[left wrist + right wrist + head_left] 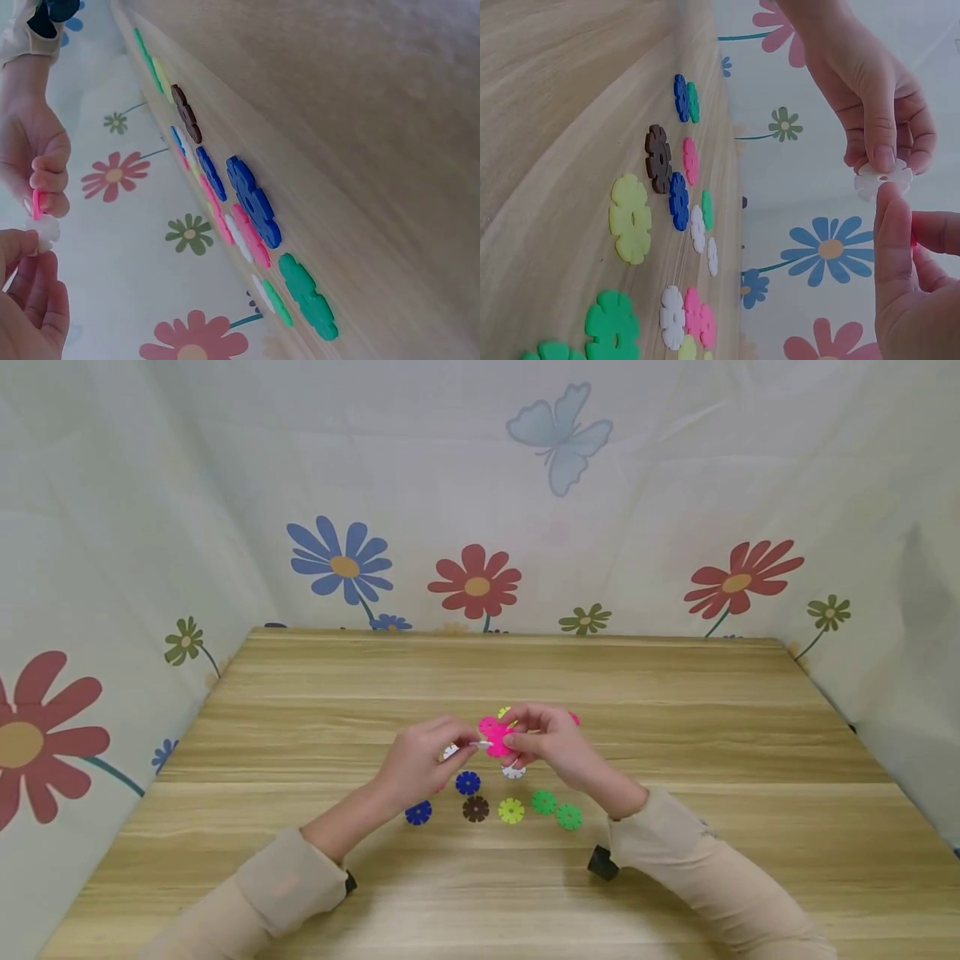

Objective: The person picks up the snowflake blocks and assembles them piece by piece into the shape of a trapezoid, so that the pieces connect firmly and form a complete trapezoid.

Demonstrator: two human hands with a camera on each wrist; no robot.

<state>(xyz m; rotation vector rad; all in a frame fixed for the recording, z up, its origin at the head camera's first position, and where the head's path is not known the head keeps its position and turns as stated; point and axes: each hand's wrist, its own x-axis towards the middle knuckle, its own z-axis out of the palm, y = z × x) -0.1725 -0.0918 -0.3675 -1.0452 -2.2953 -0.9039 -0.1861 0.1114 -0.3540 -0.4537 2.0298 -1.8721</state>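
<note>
In front of the chest, above the table, my two hands meet over two notched, flower-shaped plastic discs. My left hand (423,758) pinches a white disc (865,184) between thumb and fingers; the head view shows it nearly edge-on. A bright pink disc (497,743) is held in the thumb and fingers of my right hand (561,748). The edges of the two discs meet or nearly meet; whether their notches are joined I cannot tell. In the right wrist view, my right fingers hide most of the pink disc.
Below the hands, loose discs lie flat on the wooden table (300,693): blue (418,812), brown (476,810), yellow (512,812), green (569,817), white (513,772) and several others partly covered by the hands. A flower-printed cloth (420,468) hangs behind the table.
</note>
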